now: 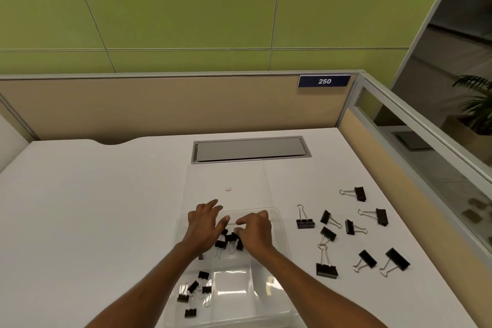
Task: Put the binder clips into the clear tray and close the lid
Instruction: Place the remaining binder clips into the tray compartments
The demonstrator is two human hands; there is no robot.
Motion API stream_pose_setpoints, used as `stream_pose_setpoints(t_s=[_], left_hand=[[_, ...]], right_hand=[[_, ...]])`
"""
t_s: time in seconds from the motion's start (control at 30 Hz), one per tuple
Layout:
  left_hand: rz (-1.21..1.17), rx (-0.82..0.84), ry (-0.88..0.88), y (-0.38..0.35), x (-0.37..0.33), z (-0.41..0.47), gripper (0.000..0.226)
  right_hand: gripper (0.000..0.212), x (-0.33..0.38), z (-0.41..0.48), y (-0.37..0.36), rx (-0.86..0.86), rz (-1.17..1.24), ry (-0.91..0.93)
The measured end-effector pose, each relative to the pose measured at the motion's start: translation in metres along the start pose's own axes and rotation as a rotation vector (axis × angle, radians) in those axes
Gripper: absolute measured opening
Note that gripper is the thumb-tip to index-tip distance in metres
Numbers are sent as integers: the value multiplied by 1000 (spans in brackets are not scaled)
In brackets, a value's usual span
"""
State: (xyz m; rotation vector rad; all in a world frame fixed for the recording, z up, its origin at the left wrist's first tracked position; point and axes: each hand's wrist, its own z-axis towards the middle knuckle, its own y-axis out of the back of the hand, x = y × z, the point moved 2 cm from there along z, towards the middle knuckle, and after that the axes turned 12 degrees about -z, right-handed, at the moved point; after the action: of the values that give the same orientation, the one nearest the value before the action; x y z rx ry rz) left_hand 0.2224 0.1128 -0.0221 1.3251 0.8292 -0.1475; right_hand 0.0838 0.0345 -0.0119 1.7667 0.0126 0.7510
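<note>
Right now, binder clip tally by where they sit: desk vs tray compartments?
Loose clips on the desk: 9
Clips in near-left compartment of the clear tray: 5
Clips in far compartment, partly under the left hand and right hand: at least 4
Total: at least 18

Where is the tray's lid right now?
Head view, centre: the clear lid lies open on the desk beyond the tray, just before the grey cable hatch.

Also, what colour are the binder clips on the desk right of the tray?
The binder clips are black, with silver wire handles; clearest in the head view.
</note>
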Motion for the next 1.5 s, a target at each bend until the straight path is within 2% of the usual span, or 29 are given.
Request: stream_pose_setpoints(t_s=[0.1, 0.23, 0.57, 0.87, 1.0, 1.13, 1.23, 1.5], left_hand=[[-11, 7, -18, -7, -7, 1, 100], [-12, 30, -53, -18, -26, 4, 103], [0, 86, -162, -53, -81, 20, 101], [33, 156, -235, -87, -127, 29, 85], [19, 172, -269, -101, -147, 33, 95], [22, 197, -283, -115, -166, 38, 81], [-1, 212, -288, -125, -177, 41, 79], [72, 320, -280, -160, -194, 45, 66]], right_hand=[[22, -8, -4, 9, -41, 26, 14], [21, -24, -8, 23, -79, 50, 0], [20, -84, -13, 59, -181, 34, -68], [14, -144, -8, 80, -216, 83, -193], [15, -171, -7, 87, -213, 102, -232], [12, -196, -7, 91, -214, 98, -292], [10, -215, -8, 95, -230, 105, -337], [19, -261, -18, 105, -255, 13, -513]])
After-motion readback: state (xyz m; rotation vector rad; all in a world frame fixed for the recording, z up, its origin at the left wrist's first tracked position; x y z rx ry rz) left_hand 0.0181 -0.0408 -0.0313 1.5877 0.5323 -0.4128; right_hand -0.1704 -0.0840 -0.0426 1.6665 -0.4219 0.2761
